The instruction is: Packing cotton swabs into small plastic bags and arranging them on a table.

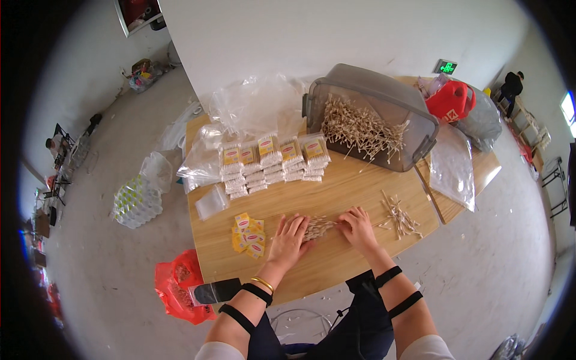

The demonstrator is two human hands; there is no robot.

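Observation:
A loose bundle of cotton swabs [319, 228] lies on the wooden table between my hands. My left hand [289, 241] closes round its left end, thumb toward me and fingers over the top. At the other end my right hand [357, 230] has its fingers drawn together against the swab tips; how many it pinches is hard to make out. Left of my left hand is a scattered pile of yellow and white cards [249, 235]. To the right of my right hand, a loose heap of cotton swabs [401, 219] is spread on the tabletop.
Stacked packs of swabs [275, 161] stand at the back. Behind them lies clear plastic sheeting [255, 105]. A grey bin [360, 84], tipped on its side, holds many swabs. A red jug [450, 102] stands back right; a red bag [180, 282] hangs at the left edge.

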